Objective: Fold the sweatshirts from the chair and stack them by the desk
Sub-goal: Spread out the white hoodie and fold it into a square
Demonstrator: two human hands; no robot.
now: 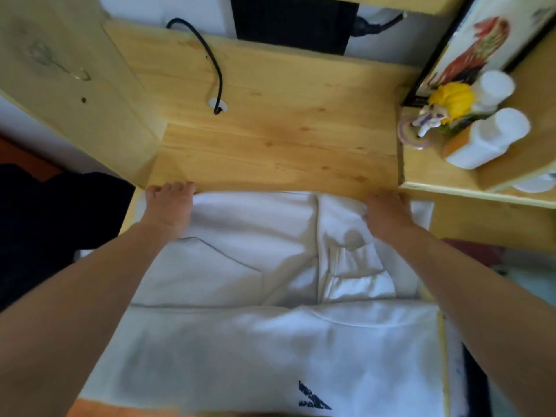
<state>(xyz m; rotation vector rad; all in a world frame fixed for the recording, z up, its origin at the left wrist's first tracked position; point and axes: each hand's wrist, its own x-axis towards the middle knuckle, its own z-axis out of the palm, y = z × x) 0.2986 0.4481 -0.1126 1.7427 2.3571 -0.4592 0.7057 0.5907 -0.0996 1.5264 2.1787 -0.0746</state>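
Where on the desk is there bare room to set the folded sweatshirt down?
The bare wood of the desk beyond the sweatshirt is free, bordered by the cable at the back, the left panel, and the right shelf. That shelf is crowded with bottles and a figurine.

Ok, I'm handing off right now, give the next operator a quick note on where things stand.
Left hand: fingers curled over the far left edge of the white sweatshirt.
Right hand: lying on its far right edge; grip unclear.
The sweatshirt lies on the wooden desk, partly folded, logo toward you.
Done: sweatshirt laid out, one sleeve folded in.
Left: finish the fold and stack it; no finished stack in view.
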